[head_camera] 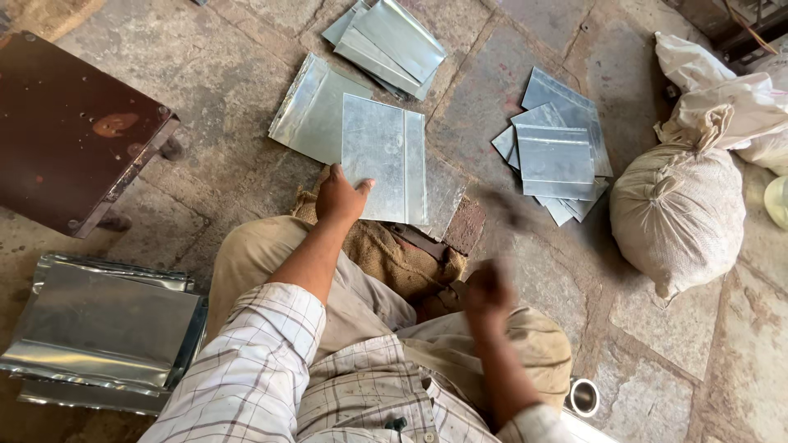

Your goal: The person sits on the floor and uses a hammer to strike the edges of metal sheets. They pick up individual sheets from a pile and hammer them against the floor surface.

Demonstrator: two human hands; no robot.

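Observation:
My left hand presses flat on the near left corner of a rectangular grey metal sheet that lies on the stone floor over a strip of burlap. My right hand is blurred with motion above my right knee and grips a tool handle. The tool's dark head is a smear above the floor to the right of the sheet. What kind of tool it is cannot be made out.
More cut metal sheets lie in piles at the back, at the right and under the held one. Bent sheets stack at the near left. A rusty stool, stuffed sacks and a steel cup stand around.

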